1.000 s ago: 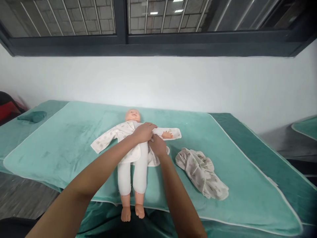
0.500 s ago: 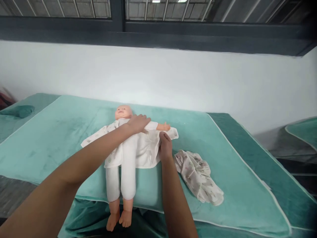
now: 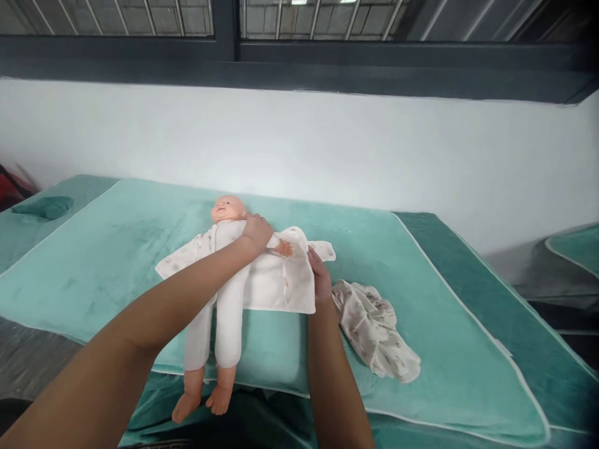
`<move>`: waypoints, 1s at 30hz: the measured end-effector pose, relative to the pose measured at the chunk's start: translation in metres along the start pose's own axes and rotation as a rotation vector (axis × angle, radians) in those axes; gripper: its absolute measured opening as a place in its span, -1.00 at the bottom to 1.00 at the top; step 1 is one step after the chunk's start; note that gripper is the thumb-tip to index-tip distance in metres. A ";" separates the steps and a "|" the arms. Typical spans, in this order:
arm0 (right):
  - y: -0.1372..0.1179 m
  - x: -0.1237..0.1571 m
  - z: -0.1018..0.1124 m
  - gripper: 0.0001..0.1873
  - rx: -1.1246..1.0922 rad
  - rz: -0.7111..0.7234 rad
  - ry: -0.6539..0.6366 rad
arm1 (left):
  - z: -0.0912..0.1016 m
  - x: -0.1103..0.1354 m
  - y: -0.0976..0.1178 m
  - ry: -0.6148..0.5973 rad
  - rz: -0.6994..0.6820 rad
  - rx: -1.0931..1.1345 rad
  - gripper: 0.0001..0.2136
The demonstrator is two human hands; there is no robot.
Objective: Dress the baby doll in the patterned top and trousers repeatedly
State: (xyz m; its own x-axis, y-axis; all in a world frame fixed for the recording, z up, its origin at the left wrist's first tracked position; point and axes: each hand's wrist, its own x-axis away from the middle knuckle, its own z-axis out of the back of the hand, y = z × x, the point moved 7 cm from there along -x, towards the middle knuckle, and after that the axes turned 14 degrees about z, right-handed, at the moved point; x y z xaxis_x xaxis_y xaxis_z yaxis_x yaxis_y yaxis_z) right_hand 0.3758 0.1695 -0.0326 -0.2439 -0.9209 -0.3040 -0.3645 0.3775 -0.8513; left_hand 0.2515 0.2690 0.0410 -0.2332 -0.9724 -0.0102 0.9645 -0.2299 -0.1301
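A baby doll (image 3: 224, 215) lies on its back on a teal towel (image 3: 397, 324), head toward the wall, legs over the near edge. It wears white leggings and a patterned white jacket (image 3: 285, 284) that is open at the front. My left hand (image 3: 256, 232) is closed on the doll's arm near its shoulder. My right hand (image 3: 319, 279) grips the jacket's open right panel and holds it spread out to the doll's side.
A crumpled patterned garment (image 3: 377, 327) lies on the towel just right of my right hand. A dark green folded cloth (image 3: 44, 206) sits at the far left. A white wall and dark window frame rise behind the bed.
The doll has shifted left and tilted. My left hand moved from its chest to its arm by the shoulder. My right hand pulled the jacket panel open to the right.
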 end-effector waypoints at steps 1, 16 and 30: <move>0.001 0.001 -0.006 -0.48 -0.029 -0.009 -0.058 | -0.004 -0.001 0.003 0.008 0.014 0.029 -0.68; 0.023 0.044 -0.054 -0.29 -0.305 -0.312 -0.782 | 0.031 0.003 -0.080 0.055 -0.085 0.813 -0.88; 0.018 0.008 -0.019 -0.62 -0.212 -0.052 -0.074 | -0.064 0.117 -0.218 0.252 0.194 0.504 -0.62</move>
State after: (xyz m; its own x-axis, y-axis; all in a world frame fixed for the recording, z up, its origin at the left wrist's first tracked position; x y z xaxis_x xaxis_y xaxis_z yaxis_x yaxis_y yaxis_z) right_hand 0.3497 0.1707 -0.0426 -0.1555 -0.9414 -0.2992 -0.5578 0.3336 -0.7600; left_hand 0.0060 0.2081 0.0050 -0.0093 -0.9733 -0.2295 0.9182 -0.0993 0.3836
